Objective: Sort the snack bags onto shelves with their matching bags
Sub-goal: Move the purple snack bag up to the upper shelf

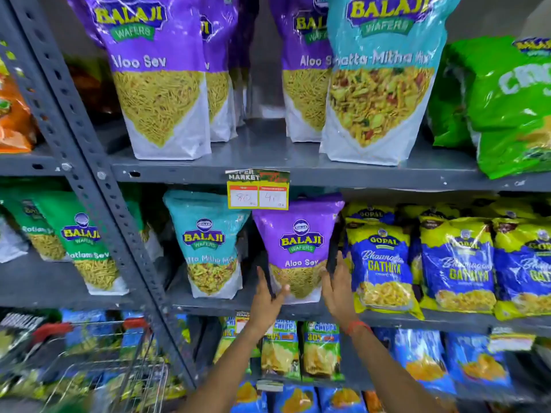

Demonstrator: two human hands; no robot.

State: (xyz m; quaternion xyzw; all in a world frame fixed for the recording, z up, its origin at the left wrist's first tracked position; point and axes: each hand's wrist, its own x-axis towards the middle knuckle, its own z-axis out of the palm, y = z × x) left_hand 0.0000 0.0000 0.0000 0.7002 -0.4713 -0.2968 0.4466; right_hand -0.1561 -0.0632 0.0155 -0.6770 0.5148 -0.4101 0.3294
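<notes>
**Purple bag out of place on the middle shelf**

Purple and teal are mixed on two shelves. On the middle shelf point(226, 302) a teal bag point(208, 245) stands to the left of the purple bag point(298, 248), which stands upright between both hands. The left hand point(267, 296) presses its thumb and fingers against the bag's lower left corner; the right hand point(337, 286) lies flat and spread against its right edge, not closed round it. Right of that stand blue and yellow bags point(381, 263).

By my reading, the purple bag is being taken up to join the matching purple bags point(155, 70) on the top shelf point(298, 171), far left. That calls for a firmer two-handed hold and a lift clear of the price tag point(258, 190). A second teal bag point(384, 79) sits up there, also misplaced.

Bag tops on the top shelf are cut off, and the trolley point(98, 362) at lower left is blurred.
</notes>
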